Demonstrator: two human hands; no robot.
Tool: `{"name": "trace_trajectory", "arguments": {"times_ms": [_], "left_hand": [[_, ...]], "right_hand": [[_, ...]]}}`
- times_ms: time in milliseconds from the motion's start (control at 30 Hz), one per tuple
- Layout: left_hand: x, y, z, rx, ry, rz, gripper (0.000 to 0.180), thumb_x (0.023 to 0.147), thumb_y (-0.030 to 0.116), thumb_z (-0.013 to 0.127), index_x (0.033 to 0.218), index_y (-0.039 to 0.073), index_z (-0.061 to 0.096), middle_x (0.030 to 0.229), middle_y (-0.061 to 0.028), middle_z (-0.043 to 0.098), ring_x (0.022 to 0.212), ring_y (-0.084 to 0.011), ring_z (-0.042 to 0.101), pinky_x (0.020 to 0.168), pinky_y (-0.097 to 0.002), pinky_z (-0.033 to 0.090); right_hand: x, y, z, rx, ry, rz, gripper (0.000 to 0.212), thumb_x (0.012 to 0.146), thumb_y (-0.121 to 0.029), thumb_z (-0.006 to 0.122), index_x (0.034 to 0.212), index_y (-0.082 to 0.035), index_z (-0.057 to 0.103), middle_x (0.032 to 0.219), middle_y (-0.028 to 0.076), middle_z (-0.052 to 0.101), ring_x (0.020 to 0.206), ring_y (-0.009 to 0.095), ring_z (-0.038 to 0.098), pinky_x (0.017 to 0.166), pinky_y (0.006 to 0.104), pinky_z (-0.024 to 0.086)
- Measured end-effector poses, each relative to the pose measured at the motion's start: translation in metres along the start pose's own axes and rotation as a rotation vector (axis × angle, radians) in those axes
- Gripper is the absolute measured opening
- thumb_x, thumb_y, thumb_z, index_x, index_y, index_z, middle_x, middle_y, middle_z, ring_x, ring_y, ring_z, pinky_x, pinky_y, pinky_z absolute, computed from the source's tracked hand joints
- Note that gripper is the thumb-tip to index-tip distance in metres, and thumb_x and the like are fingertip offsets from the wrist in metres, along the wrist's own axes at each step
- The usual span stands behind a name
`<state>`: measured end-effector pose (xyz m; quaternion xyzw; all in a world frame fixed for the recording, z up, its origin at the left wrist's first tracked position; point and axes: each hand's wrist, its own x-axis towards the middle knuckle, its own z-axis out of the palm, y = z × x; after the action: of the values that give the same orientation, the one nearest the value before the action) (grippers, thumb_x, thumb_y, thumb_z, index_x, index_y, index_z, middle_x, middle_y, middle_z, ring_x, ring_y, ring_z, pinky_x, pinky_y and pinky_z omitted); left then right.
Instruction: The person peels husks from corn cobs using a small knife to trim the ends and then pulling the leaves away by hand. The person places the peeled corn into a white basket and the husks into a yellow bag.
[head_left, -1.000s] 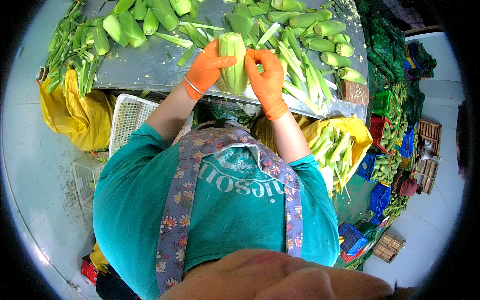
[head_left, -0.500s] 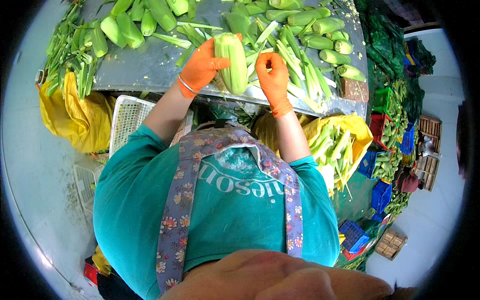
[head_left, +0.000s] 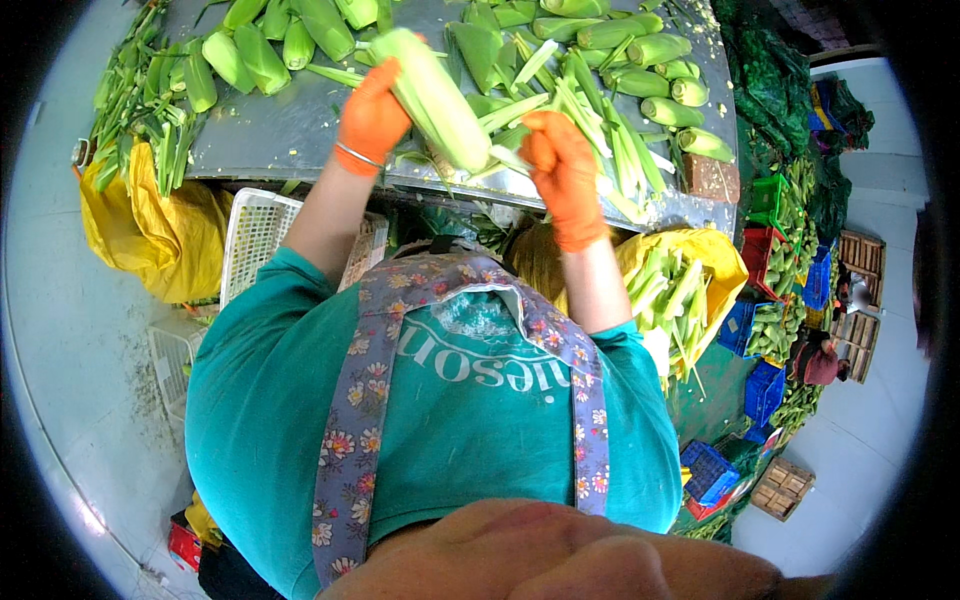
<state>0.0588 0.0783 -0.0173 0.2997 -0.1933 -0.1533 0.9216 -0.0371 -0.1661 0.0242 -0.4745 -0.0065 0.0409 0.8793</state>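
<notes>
My left hand, in an orange glove with a bangle at the wrist, is closed around the upper part of a pale green ear of corn. The ear tilts over the metal table, its lower end toward my right hand, and is slightly blurred. My right hand, also gloved in orange, is closed beside that lower end. A pale strip of husk runs between the ear and its fingers. Loose husk leaves lie on the table behind and right of this hand.
Several ears of corn lie at the table's back right, more at the back left. A yellow sack of husks stands below my right arm. There is a white basket below my left arm, and another yellow sack farther left.
The ear has gone from nearly upright to tilted, its upper end up and left with my left hand. My right hand has moved down and right, its fingers now curled by the ear's lower end.
</notes>
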Motion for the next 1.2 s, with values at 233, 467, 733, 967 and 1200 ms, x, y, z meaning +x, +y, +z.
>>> {"name": "trace_trajectory", "arguments": {"times_ms": [233,467,733,967,1200], "left_hand": [[0.004,0.027,-0.031,-0.321,0.215,0.051,0.048,0.1,0.023,0.05,0.138,-0.005,0.042,0.138,-0.0215,0.05,0.129,-0.0335,0.047,0.111,-0.0489,0.036],[0.004,-0.014,0.028,-0.284,0.012,-0.107,0.045,0.101,0.022,0.046,0.137,-0.005,0.043,0.134,-0.0203,0.053,0.124,-0.0321,0.051,0.108,-0.0443,0.039],[-0.03,-0.018,0.053,0.63,-0.007,-0.31,0.056,0.09,0.025,0.068,0.137,0.003,0.048,0.121,-0.0055,0.059,0.108,-0.0128,0.056,0.091,-0.0298,0.048],[-0.037,-0.039,0.061,0.484,0.073,-0.312,0.046,0.08,0.006,0.076,0.122,0.005,0.059,0.112,-0.0033,0.064,0.103,-0.0139,0.059,0.088,-0.0313,0.049],[-0.039,-0.041,0.062,0.572,0.078,-0.358,0.048,0.076,0.004,0.078,0.12,0.004,0.059,0.111,-0.0031,0.065,0.101,-0.0138,0.06,0.089,-0.0309,0.049]], "right_hand": [[0.015,-0.035,-0.066,-1.268,0.391,-0.438,0.034,0.094,-0.026,0.062,0.121,-0.005,0.063,0.105,0.011,0.064,0.096,0.021,0.059,0.088,0.0327,0.045],[0.016,0.035,0.018,-0.371,-0.12,0.163,0.058,0.095,-0.029,0.064,0.141,0.001,0.046,0.135,0.008,0.055,0.121,0.018,0.051,0.104,0.0296,0.038],[0.009,0.043,0.021,-0.591,0.085,-0.268,0.05,0.089,-0.013,0.068,0.135,0.001,0.053,0.136,0.013,0.056,0.123,0.02,0.052,0.106,0.0316,0.039],[0.003,0.037,0.021,-0.905,0.155,-0.615,0.02,0.083,-0.006,0.067,0.103,0.0,0.07,0.106,0.016,0.068,0.1,0.031,0.063,0.09,0.0375,0.048],[0.006,0.034,0.019,-1.162,0.168,-0.787,0.009,0.086,-0.005,0.065,0.093,0.0,0.063,0.091,0.013,0.066,0.085,0.028,0.062,0.078,0.0372,0.049]]}}
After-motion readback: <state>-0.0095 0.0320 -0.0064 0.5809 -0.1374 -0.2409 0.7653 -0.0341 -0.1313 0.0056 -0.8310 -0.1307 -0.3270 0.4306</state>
